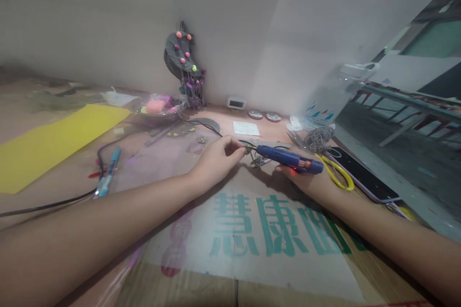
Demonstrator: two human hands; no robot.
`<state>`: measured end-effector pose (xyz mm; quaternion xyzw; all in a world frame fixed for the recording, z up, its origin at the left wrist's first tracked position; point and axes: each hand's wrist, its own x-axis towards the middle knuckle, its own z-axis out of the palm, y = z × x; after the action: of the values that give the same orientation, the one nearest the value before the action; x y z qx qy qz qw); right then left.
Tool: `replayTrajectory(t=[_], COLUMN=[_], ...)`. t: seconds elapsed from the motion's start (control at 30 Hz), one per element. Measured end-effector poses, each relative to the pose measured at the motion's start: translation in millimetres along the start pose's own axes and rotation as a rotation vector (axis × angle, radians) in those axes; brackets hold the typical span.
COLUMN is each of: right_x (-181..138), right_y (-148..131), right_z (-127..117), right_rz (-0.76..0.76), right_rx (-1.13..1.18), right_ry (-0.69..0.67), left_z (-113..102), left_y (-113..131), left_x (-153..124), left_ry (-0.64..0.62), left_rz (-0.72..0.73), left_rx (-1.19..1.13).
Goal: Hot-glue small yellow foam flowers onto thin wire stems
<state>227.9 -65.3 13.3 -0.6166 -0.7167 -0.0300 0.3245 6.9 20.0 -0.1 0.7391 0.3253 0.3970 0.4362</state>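
Note:
A blue hot glue gun (284, 156) with an orange label and a small red light is held in my right hand (300, 177), its metal nozzle pointing left. The glue gun's body covers most of those fingers. At the nozzle tip, my left hand (223, 153) pinches with thumb and index finger; whatever sits between them is too small to make out. A small shiny metallic piece (257, 162) shows just below the nozzle. Both hands are over a clear plastic sheet (230, 182) on cardboard printed with green characters.
Right: yellow-handled scissors (338, 175), phone (363, 175), grey yarn (319, 139), bottle (324, 100). Left: yellow sheet (65, 146), blue pen (108, 175), black cable (50, 206), bag of pompoms (160, 107). Behind: grey moon decoration (178, 55), small digital clock (236, 103), paper (246, 128).

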Motion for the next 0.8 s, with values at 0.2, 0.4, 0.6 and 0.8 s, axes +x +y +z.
replayTrajectory(t=[0.2,0.4,0.6,0.8], right_x=[-0.5,-0.3,-0.2,0.1], right_y=[-0.8,1.0,4.2,5.9], right_z=[-0.9,0.1,2.7,3.2], right_rz=[0.007,-0.008,-0.009,0.007], right_rx=[0.007,0.006,-0.007,-0.02], right_ry=[-0.01,0.014,0.044,0.04], left_z=[-0.4,-0.3,0.2,-0.4], left_y=[3.2,2.8,0.8,0.1], left_x=[-0.8,-0.5,-0.2,-0.4], left_ry=[-0.005,-0.003,0.003,0.005], left_rz=[-0.007,0.002,0.004,0.012], left_rx=[0.013,0.011,0.006,0.013])
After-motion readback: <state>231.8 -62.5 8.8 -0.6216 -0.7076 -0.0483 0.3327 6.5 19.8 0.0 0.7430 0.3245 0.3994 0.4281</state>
